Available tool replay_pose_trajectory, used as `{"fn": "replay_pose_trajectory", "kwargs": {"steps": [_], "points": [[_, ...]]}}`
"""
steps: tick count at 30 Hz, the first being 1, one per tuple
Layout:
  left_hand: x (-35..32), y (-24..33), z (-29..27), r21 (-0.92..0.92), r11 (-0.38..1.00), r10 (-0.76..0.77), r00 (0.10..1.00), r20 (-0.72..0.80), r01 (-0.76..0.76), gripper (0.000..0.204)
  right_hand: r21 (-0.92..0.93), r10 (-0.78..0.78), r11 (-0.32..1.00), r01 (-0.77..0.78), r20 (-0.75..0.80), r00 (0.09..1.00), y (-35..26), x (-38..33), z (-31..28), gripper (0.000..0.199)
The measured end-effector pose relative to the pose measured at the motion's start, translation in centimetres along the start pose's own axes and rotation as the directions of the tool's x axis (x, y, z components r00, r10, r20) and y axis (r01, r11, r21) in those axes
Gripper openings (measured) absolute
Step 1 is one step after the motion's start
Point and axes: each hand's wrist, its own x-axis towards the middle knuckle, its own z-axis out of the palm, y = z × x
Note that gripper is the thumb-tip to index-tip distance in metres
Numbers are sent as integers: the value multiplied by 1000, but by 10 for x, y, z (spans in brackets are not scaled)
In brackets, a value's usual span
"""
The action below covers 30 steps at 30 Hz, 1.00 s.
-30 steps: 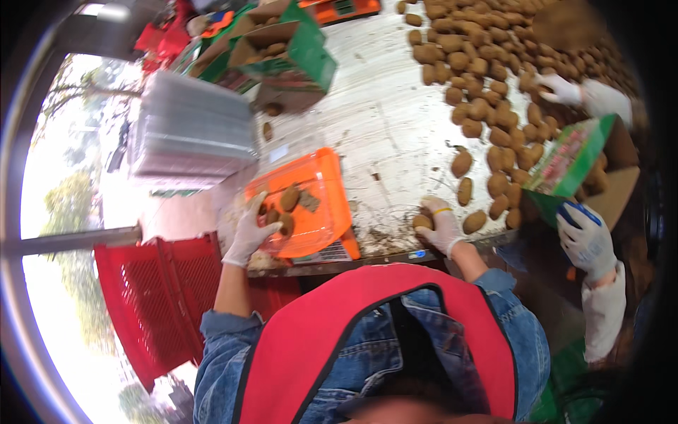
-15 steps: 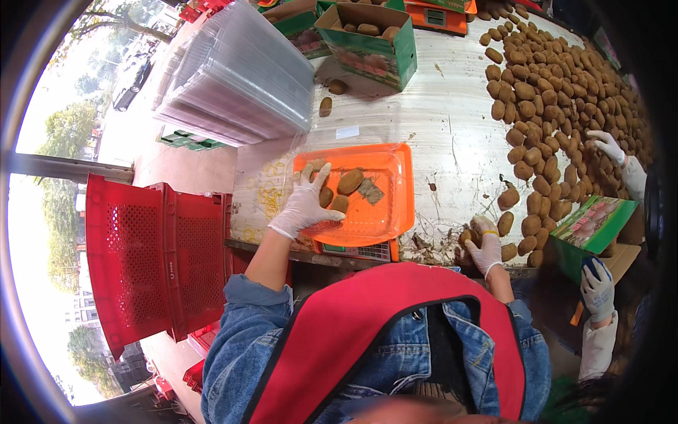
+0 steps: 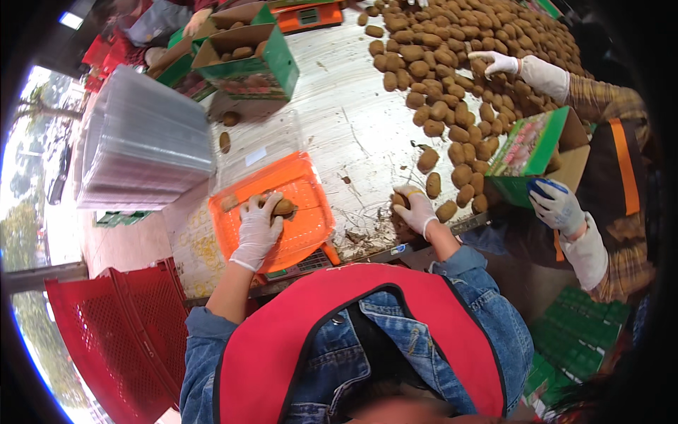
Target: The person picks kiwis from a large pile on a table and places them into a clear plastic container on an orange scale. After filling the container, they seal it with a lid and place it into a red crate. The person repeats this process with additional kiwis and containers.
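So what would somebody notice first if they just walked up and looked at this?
Probably the huge heap of brown fruit spread over the far right of the table. Next, the bright orange tray right in front of the person, where the gloved left hand rests on a few fruits, while the right hand grips one near the table edge. A tall stack of clear plastic trays stands on the left.

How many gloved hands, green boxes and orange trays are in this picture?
Gloved hands: 4, namely the person's left hand and right hand, plus a co-worker's far hand and near hand.
Green cardboard boxes: 2, one at the top left and one at the right.
Orange trays: 1.
Total: 7.
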Motion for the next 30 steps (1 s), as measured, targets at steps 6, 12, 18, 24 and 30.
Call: {"fn": "replay_pose_trajectory", "kwargs": {"steps": [6,12,18,24,30], "points": [[10,-15,-16,-350,935,44,997,-65,-64,48,-37,-72,997,62,-429,901,-3,58,-27,64],[24,48,-108,-881,154,-260,879,400,447,50,-94,-239,967,235,-27,971,-17,52,5,59],[85,181,-66,-880,120,168,865,474,459,49,-441,-130,887,136,45,991,-39,81,38,73],[119,224,75,-871,8,-74,869,490,492,47,-191,-385,802,566,558,735,-8,-21,27,54],[118,182,166,-591,780,-282,959,-34,208,70,-358,-191,891,278,260,946,23,-29,-48,93]]}}
